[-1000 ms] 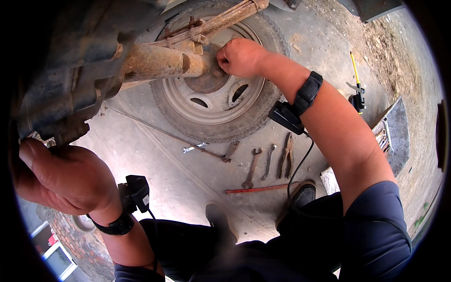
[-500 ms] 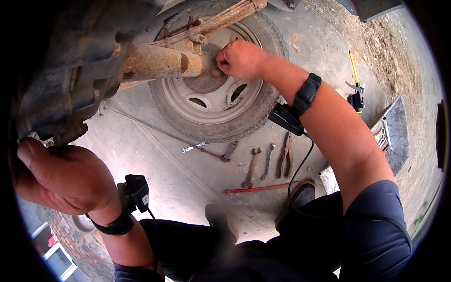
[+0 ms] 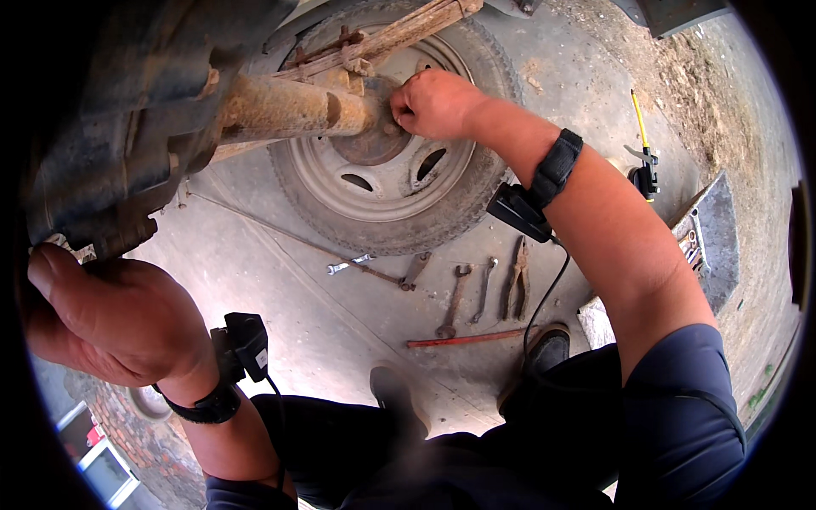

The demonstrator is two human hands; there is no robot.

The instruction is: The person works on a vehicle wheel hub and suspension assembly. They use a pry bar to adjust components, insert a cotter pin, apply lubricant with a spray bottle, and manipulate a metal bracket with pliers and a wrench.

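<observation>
At the hub of the big wheel, my right hand is closed, its fingers curled against the rusty hub plate. Whatever the fingertips pinch is hidden or too small to name. A rusty axle tube runs from the hub to a dark, dirty housing on the left. Below that housing, at the picture's left rim, is my left hand, thumb raised against its lower edge. The fingers of that hand are lost in the dark rim.
A leaf spring crosses above the axle. On the concrete lie pliers, wrenches, a long thin rod and a red bar. To the right are a grease gun and a metal tray holding tools.
Almost nothing differs. Both hands keep their places, and the view has shifted very slightly.
</observation>
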